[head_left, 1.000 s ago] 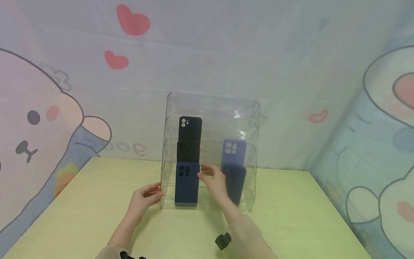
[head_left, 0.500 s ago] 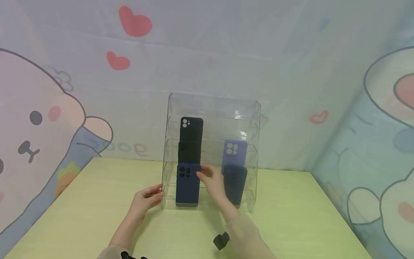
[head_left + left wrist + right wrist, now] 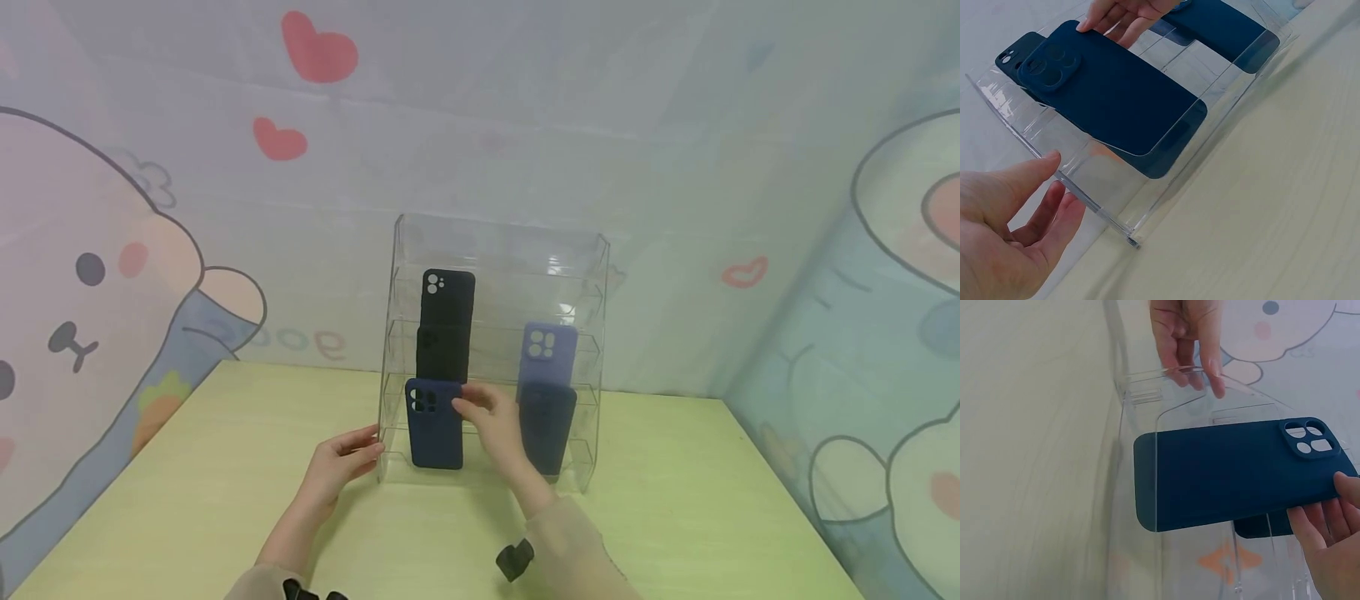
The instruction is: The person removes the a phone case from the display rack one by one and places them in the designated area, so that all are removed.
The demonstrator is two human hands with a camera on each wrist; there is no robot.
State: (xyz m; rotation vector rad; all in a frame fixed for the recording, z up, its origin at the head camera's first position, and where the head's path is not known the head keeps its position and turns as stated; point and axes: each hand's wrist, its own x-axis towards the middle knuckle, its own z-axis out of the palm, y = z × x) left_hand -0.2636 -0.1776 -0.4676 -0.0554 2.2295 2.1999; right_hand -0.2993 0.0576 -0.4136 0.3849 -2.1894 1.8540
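Note:
A clear acrylic tiered rack [image 3: 495,250] stands on the table with phone cases in it. My left hand [image 3: 341,462] grips the rack's left side panel near the bottom, thumb on its edge in the left wrist view. Between the thumb and fingers of my right hand [image 3: 495,421] is a dark blue phone case [image 3: 435,429], pinched by its upper right edge. That case leans slightly, its bottom end near the lowest tier's front lip. Its camera cutouts [image 3: 1310,437] show in the right wrist view. Two black phone cases [image 3: 447,296] stand behind it on higher tiers.
On the rack's right side, a lilac phone case [image 3: 547,354] stands behind a dark blue one [image 3: 547,433], close to my right forearm. The pale yellow table [image 3: 675,500] extends around the rack. A cartoon-printed cloth [image 3: 480,108] hangs behind.
The right hand has closed on the front left phone case and shifted it slightly. Its bottom edge has risen and it now tilts. The left hand stays on the rack's side.

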